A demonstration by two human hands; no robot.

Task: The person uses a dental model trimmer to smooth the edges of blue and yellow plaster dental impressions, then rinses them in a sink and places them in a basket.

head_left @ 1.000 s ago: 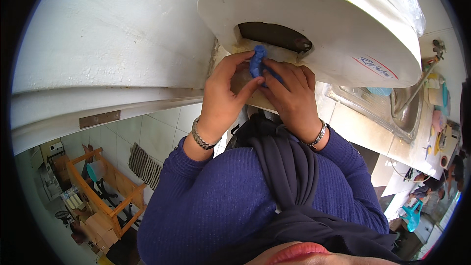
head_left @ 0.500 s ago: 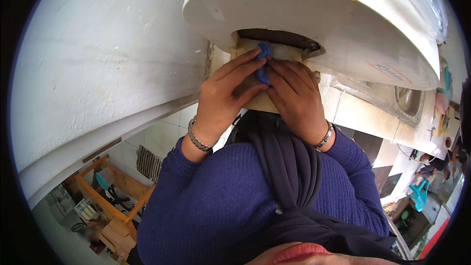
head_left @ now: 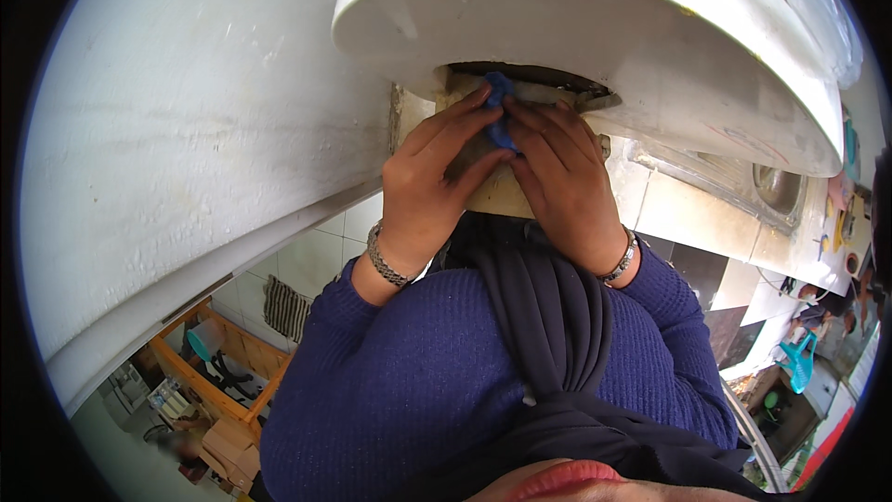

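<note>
My left fingers (head_left: 465, 128) and my right fingers (head_left: 545, 138) pinch a crumpled blue thing (head_left: 502, 135) by the dark hole in a big white case (head_left: 557, 19). They hide its middle; its long way runs toward the hole. Right is the tiled tabletop (head_left: 695, 216) with a sink (head_left: 779, 188); far left, a striped mat (head_left: 287, 309).

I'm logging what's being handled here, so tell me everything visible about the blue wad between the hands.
The blue wad is small, crumpled and soft-looking; whether it is cloth or something else is unclear. It stands roughly upright in the picture, its folded top showing above the fingertips. The left hand and right hand hold it from either side, hiding much of it. It sits by the dark slot; whether it touches anything else is unclear.
</note>
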